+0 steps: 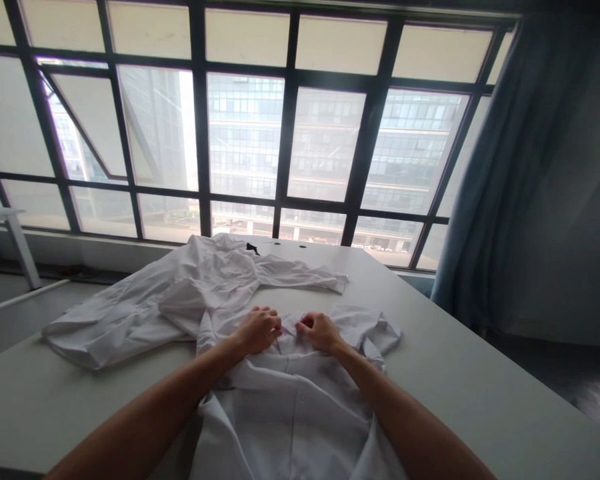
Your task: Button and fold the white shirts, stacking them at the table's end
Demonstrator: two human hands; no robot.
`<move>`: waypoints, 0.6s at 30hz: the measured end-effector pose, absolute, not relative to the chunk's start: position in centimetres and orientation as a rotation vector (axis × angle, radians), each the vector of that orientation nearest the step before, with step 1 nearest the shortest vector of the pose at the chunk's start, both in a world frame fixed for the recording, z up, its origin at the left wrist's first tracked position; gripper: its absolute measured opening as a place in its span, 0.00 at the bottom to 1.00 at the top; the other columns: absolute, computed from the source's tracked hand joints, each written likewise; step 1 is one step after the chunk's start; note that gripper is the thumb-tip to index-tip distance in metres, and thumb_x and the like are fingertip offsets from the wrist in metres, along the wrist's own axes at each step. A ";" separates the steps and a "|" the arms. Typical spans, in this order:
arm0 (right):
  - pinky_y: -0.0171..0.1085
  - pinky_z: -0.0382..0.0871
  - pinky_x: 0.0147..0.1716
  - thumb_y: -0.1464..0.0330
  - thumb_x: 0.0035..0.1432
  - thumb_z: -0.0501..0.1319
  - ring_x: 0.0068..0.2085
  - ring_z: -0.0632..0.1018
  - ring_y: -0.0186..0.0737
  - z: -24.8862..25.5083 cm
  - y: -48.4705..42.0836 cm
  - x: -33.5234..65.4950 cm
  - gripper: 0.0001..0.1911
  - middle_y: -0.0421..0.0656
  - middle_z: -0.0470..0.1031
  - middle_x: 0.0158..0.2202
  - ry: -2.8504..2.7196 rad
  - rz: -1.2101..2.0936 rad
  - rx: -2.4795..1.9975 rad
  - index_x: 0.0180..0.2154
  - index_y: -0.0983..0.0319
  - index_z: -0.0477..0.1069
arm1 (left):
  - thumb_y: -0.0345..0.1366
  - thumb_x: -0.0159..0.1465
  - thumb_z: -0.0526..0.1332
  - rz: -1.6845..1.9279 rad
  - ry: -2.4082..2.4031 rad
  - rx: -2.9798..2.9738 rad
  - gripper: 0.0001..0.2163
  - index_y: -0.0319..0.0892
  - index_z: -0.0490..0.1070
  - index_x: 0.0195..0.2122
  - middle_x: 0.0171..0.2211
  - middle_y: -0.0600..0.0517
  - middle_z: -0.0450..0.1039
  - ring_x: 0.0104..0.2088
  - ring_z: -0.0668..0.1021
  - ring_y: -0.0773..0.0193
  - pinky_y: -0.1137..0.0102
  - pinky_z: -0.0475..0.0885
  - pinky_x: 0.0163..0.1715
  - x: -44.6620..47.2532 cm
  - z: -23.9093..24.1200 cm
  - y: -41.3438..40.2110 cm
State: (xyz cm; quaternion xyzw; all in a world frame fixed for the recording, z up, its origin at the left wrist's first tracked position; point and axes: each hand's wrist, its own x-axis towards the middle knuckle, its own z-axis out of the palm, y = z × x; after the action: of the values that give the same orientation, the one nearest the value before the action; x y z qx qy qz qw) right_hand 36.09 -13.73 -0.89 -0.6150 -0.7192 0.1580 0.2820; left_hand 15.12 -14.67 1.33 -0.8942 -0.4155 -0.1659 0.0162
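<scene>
A white button-front garment (pixel 275 413), like a shirt or lab coat, lies in front of me with its lower part toward my body. Near its collar, my left hand (pixel 261 329) is closed, its fingers pinching the cloth on the left of the front opening. My right hand (pixel 319 331) pinches the cloth just across from it, a small gap between the two. One sleeve (pixel 375 327) spreads out beyond my right hand. A second white garment (pixel 145 307) lies rumpled on the far left, one sleeve stretched to the right, touching the first.
The white table (pixel 455 387) extends away toward large windows (pixel 245 133) with dark frames. A small black item (pixel 253 248) lies by the second garment at the far end. A blue curtain (pixel 500 200) hangs at the right. Another white table (pixel 17 240) stands at the far left.
</scene>
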 end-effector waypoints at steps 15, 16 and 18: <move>0.31 0.55 0.23 0.57 0.56 0.59 0.23 0.69 0.32 -1.6 -13.2 36.1 0.19 0.39 0.69 0.19 -1.882 0.487 -1.655 0.21 0.64 0.72 | 0.32 0.66 0.57 -0.558 -1.032 -3.015 0.08 0.41 0.75 0.33 0.34 0.49 0.77 0.34 0.77 0.63 0.72 0.68 0.35 15.9 -0.1 -15.5; 0.30 0.55 0.23 0.59 0.54 0.60 0.23 0.68 0.31 -1.6 -13.2 36.3 0.17 0.39 0.69 0.18 -1.853 0.509 -1.651 0.21 0.64 0.71 | 0.32 0.67 0.57 -0.586 -0.925 -3.050 0.08 0.41 0.74 0.33 0.35 0.49 0.76 0.35 0.76 0.64 0.72 0.68 0.36 16.2 0.1 -15.8; 0.30 0.56 0.21 0.63 0.50 0.61 0.22 0.68 0.30 -1.2 -13.2 36.7 0.11 0.38 0.68 0.19 -1.754 0.560 -1.625 0.22 0.64 0.70 | 0.32 0.68 0.56 -0.685 -0.810 -3.078 0.08 0.42 0.72 0.34 0.35 0.49 0.75 0.36 0.75 0.64 0.73 0.68 0.38 16.4 0.4 -15.9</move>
State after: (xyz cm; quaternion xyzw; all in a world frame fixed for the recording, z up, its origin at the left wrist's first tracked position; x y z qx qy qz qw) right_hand 36.72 -13.15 -1.24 -0.6233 -0.6726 0.2147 0.3362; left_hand 16.40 -15.95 0.36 -0.9439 -0.2484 -0.2102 -0.0571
